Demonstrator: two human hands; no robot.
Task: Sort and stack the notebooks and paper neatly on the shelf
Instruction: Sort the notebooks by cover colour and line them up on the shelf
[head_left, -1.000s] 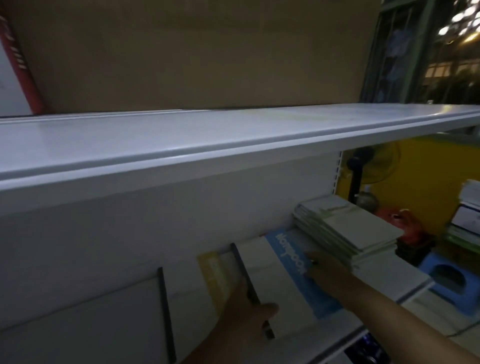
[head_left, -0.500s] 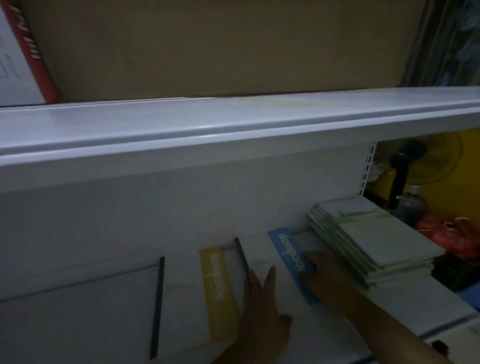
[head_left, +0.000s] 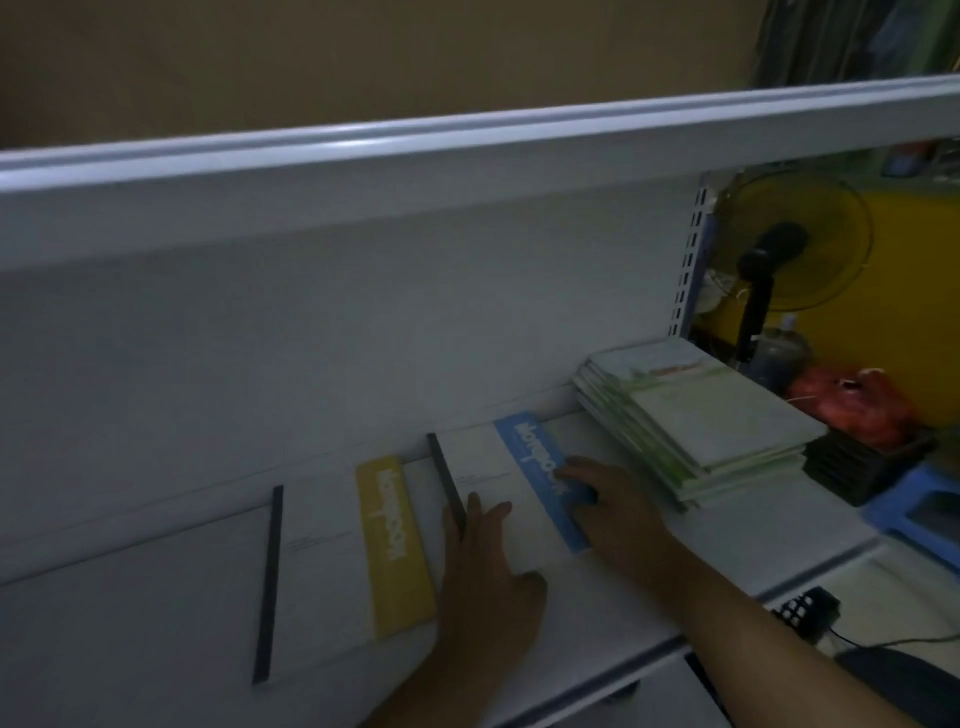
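Left hand (head_left: 488, 566) and right hand (head_left: 610, 501) press flat, grip wide, on the white blue-banded notebook (head_left: 530, 452), just left of the squared green-and-white notebook pile (head_left: 717, 415) on the white shelf (head_left: 743, 535). Farther left, the white yellow-banded notebook (head_left: 395, 540) lies single: roughly halfway, I'd judge.

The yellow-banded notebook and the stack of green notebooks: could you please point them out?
yellow-banded notebook (head_left: 395, 545), head view, on its yellow band.
stack of green notebooks (head_left: 727, 415), head view, top cover.
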